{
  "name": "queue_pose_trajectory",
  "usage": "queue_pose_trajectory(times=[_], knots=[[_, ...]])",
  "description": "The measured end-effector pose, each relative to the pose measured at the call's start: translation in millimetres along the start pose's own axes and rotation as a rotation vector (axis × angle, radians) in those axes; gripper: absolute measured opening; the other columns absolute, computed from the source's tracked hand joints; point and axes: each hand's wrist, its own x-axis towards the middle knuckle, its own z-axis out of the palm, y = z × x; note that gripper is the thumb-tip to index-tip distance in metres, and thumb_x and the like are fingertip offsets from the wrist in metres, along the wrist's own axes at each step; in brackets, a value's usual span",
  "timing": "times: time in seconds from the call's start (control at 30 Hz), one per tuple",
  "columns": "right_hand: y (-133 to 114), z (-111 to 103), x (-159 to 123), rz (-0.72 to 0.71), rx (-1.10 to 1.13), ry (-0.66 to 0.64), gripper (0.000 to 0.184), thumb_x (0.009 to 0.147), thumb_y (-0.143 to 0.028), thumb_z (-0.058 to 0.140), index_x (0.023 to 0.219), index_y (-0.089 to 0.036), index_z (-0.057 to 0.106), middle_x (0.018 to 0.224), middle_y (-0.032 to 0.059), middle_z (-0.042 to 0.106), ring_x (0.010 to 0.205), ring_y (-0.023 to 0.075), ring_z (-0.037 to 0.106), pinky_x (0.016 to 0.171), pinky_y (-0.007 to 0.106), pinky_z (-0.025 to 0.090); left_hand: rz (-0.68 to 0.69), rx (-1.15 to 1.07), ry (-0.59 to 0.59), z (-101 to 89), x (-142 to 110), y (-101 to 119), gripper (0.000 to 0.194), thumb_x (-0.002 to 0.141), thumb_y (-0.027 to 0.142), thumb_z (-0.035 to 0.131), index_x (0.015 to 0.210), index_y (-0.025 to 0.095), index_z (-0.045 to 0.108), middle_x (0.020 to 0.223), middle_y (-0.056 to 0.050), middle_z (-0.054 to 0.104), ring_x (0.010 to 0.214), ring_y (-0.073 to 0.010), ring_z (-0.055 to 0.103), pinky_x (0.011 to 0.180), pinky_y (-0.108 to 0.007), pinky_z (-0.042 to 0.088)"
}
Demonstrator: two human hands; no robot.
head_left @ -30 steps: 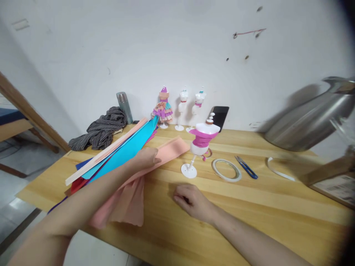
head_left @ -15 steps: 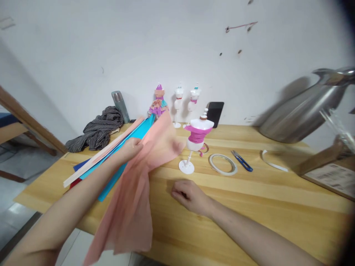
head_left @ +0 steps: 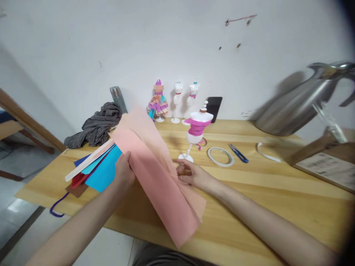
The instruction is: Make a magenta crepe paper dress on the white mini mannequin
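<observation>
A large salmon-pink sheet [head_left: 155, 177], which looks like crepe paper, slants in folds across the front of the table. My left hand [head_left: 124, 168] grips its left edge, thumb on top. At the sheet's right edge is my right hand [head_left: 191, 173], its fingers bent but apart; it seems to touch the paper. Just beyond that hand stands a small white dress-form mannequin [head_left: 195, 137] with a magenta band [head_left: 197, 128] round its bust. Blue sheets [head_left: 104, 173], with other coloured sheets, lie beneath and beside my left hand.
A white tape ring [head_left: 221, 157], blue thread snips [head_left: 238, 153] and a white strip [head_left: 267, 153] lie to the right. Behind are a dressed mannequin [head_left: 158, 99], two white mannequins and a phone [head_left: 215, 109]. A steel jug [head_left: 294, 103], cardboard box [head_left: 327, 162], striped cloth [head_left: 97, 127] and flask [head_left: 118, 99] flank them.
My left hand has drawn the pink sheet off the pile and swung it rightward. My right hand has moved up to the sheet's edge, its fingers opening from a loose curl.
</observation>
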Motion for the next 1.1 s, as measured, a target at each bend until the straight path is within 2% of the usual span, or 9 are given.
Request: queue_pose_trajectory(times=[0.13, 0.2, 0.37, 0.5, 0.63, 0.73, 0.83, 0.9, 1.1], knots=[[-13.1, -23.8, -6.2, 0.050, -0.201, -0.248, 0.029, 0.066, -0.016, 0.060, 0.094, -0.014, 0.070, 0.063, -0.0031, 0.059, 0.056, 0.0107, 0.053, 0.052, 0.021, 0.039, -0.074, 0.012, -0.039, -8.2, -24.0, -10.6, 0.010, 0.082, 0.016, 0.054, 0.080, 0.019, 0.064, 0.084, -0.002, 0.071, 0.094, -0.0167, 0.067, 0.084, -0.026, 0.054], [-23.9, -37.9, -13.7, -0.031, -0.437, -0.229, 0.021, 0.068, -0.012, 0.056, 0.082, -0.016, 0.071, 0.067, -0.0026, 0.063, 0.062, 0.0116, 0.056, 0.054, 0.020, 0.037, -0.149, 0.016, -0.128, -10.7, -36.7, -13.0, 0.013, 0.080, 0.014, 0.055, 0.086, 0.019, 0.066, 0.093, -0.004, 0.073, 0.101, -0.0187, 0.066, 0.086, -0.027, 0.055], [-39.4, -69.7, -34.7, -0.103, -0.969, -0.039, 0.030, 0.074, -0.009, 0.049, 0.089, -0.019, 0.073, 0.089, 0.0052, 0.073, 0.080, 0.0190, 0.064, 0.064, 0.024, 0.038, -0.372, 0.086, -0.246, -20.4, -71.0, -19.6, 0.020, 0.073, 0.010, 0.065, 0.092, 0.018, 0.066, 0.090, -0.004, 0.073, 0.085, -0.0196, 0.068, 0.071, -0.029, 0.059], [-26.4, -85.4, -45.5, -0.094, -1.097, 0.075, 0.031, 0.083, -0.015, 0.049, 0.104, -0.020, 0.071, 0.102, 0.0092, 0.071, 0.089, 0.0211, 0.064, 0.075, 0.027, 0.043, -0.775, 0.339, -0.478, -33.0, -99.7, -23.7, 0.020, 0.076, 0.025, 0.066, 0.089, 0.012, 0.062, 0.079, -0.010, 0.072, 0.067, -0.0190, 0.069, 0.061, -0.029, 0.057], [-7.6, -92.7, -49.9, -0.108, -1.040, 0.166, 0.031, 0.091, -0.023, 0.047, 0.114, -0.022, 0.068, 0.112, 0.0099, 0.069, 0.097, 0.0216, 0.064, 0.085, 0.029, 0.044, -1.031, 0.682, -0.960, -37.1, -110.0, -13.4, 0.031, 0.069, 0.038, 0.066, 0.085, 0.012, 0.063, 0.075, -0.013, 0.073, 0.051, -0.0173, 0.065, 0.044, -0.022, 0.045], [-1.5, -91.9, -48.9, -0.081, -1.019, 0.242, 0.031, 0.089, -0.020, 0.049, 0.112, -0.022, 0.070, 0.107, 0.0099, 0.071, 0.097, 0.0227, 0.065, 0.084, 0.029, 0.044, -0.687, 0.851, -1.249, -19.9, -94.1, 6.3, 0.029, 0.070, 0.040, 0.066, 0.085, 0.015, 0.065, 0.077, -0.007, 0.071, 0.052, -0.0138, 0.061, 0.052, -0.025, 0.046], [-2.3, -86.7, -44.6, -0.059, -1.014, 0.293, 0.026, 0.087, -0.021, 0.054, 0.105, -0.024, 0.073, 0.098, 0.0091, 0.074, 0.094, 0.0242, 0.065, 0.082, 0.030, 0.045, 0.131, 1.044, -1.220, 14.6, -64.3, 21.9, 0.019, 0.079, 0.036, 0.059, 0.081, 0.019, 0.068, 0.076, -0.003, 0.067, 0.075, -0.0171, 0.061, 0.068, -0.026, 0.046], [-4.1, -82.1, -40.5, -0.068, -1.004, 0.313, 0.023, 0.088, -0.026, 0.055, 0.099, -0.025, 0.075, 0.092, 0.0084, 0.074, 0.090, 0.0242, 0.065, 0.081, 0.030, 0.045, 0.514, 1.159, -1.105, 40.5, -44.3, 22.4, 0.021, 0.080, 0.033, 0.058, 0.063, 0.020, 0.062, 0.064, -0.001, 0.059, 0.071, -0.0178, 0.056, 0.068, -0.026, 0.042], [6.4, -75.5, -27.7, -0.226, -1.007, 0.353, 0.026, 0.089, -0.022, 0.050, 0.098, -0.017, 0.074, 0.093, 0.0125, 0.073, 0.088, 0.0258, 0.065, 0.083, 0.037, 0.046, 0.702, 1.457, -0.896, 83.5, -9.0, -13.3, 0.015, 0.080, 0.021, 0.053, 0.068, 0.020, 0.061, 0.072, -0.006, 0.062, 0.083, -0.0236, 0.059, 0.077, -0.031, 0.041]])
